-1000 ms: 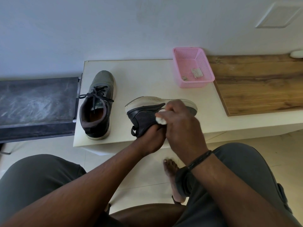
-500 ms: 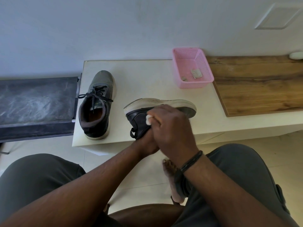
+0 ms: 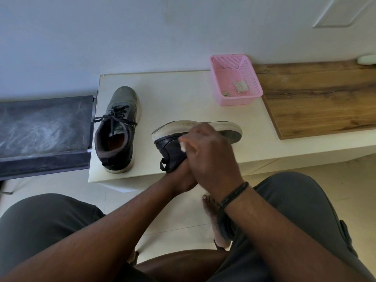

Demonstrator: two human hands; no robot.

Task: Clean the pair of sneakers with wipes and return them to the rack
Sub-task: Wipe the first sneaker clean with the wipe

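Observation:
One dark grey sneaker point(image 3: 119, 129) with black laces stands upright on the cream bench top point(image 3: 179, 94), toe pointing to the wall. The second sneaker point(image 3: 173, 143) lies on its side near the bench's front edge, its pale sole facing the wall. My left hand point(image 3: 181, 178) grips this sneaker at the heel opening, mostly hidden under my right hand. My right hand point(image 3: 209, 157) pinches a small white wipe point(image 3: 183, 146) against the sneaker's dark side.
A pink mesh basket point(image 3: 244, 98) with used wipes point(image 3: 240, 86) sits at the back of the bench. A wooden panel point(image 3: 321, 98) extends right. A dark shelf point(image 3: 42, 129) adjoins the bench on the left. My knees and a bare foot point(image 3: 213, 220) are below.
My right hand with the wipe slid left along the sneaker's side from near the midsole toward the heel, then stayed close to there. The upright sneaker has not moved.

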